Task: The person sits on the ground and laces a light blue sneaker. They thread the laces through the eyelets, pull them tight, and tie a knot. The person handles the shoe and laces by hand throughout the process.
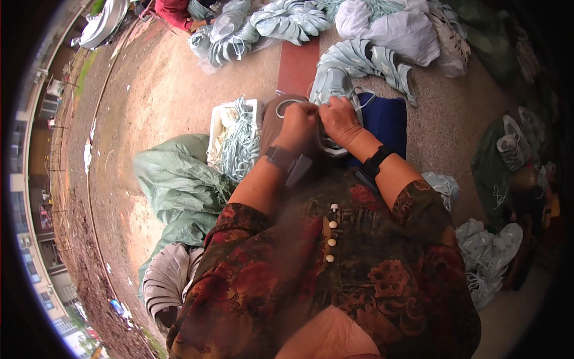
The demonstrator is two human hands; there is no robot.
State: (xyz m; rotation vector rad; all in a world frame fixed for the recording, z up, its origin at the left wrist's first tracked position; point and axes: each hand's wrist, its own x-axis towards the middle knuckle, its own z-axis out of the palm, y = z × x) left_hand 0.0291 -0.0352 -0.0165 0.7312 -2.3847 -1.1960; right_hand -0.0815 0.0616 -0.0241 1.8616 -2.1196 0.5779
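Observation:
Both my hands meet in front of me over a pale blue shoe upper [330,84]. My left hand [297,124] is closed in a pinch, with a pale shoelace [281,106] looping out from its fingers. Right beside it, my right hand [341,121] is closed at the edge of the upper, its fingertips nearly touching the left ones. What lies exactly between the fingertips is hidden. More lace curves out just right of the upper. Under my hands are a brown-clad knee [276,124] and a blue cloth [385,122].
A white basket [257,128] of pale blue laces stands left of my knee, by a green sack [173,173]. Nested shoe uppers [382,57] curve ahead, near a white bag [400,33]. More uppers [490,251] lie at right. Another person's red sleeve [172,13] shows far left.

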